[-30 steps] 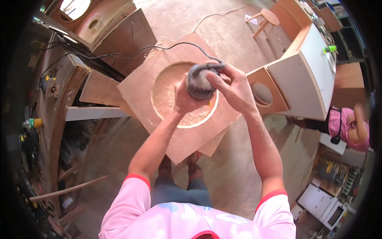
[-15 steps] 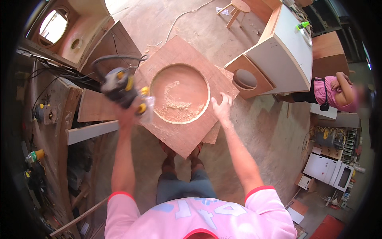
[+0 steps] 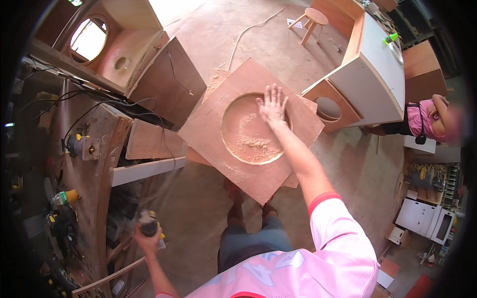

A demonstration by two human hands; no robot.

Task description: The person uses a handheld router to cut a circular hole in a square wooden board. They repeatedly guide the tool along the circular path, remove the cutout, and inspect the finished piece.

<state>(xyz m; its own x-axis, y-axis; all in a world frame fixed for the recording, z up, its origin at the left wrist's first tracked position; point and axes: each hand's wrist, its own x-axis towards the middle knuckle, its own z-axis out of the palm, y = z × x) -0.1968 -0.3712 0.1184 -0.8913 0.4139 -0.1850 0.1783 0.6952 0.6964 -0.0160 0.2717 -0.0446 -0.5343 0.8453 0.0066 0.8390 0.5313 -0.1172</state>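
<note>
A square plywood board (image 3: 204, 130) lies turned cornerwise in front of me on other wood pieces. In its middle is a large round cut-out (image 3: 238, 126) with a pale edge, and wood shows inside it. Sawdust (image 3: 256, 144) is heaped in the lower part of the circle. My right hand (image 3: 272, 107) rests, fingers spread, across the circle's upper right edge. Low on the left, away from the board, my left hand (image 3: 144, 242) is closed around a black and yellow router (image 3: 148, 224). The router's lower part is partly hidden and blurred.
A wooden bench with power tools (image 3: 82, 147) runs along the left, its cables trailing over it. Cabinet boxes with round holes (image 3: 367, 84) stand at the upper left and right. A stool (image 3: 316, 17) is at the back. Another person (image 3: 428, 116) stands at the right, arms folded.
My left hand has carried the router from the board's left side down and back toward me. My right hand has moved from the right edge of the circle to its upper right.
</note>
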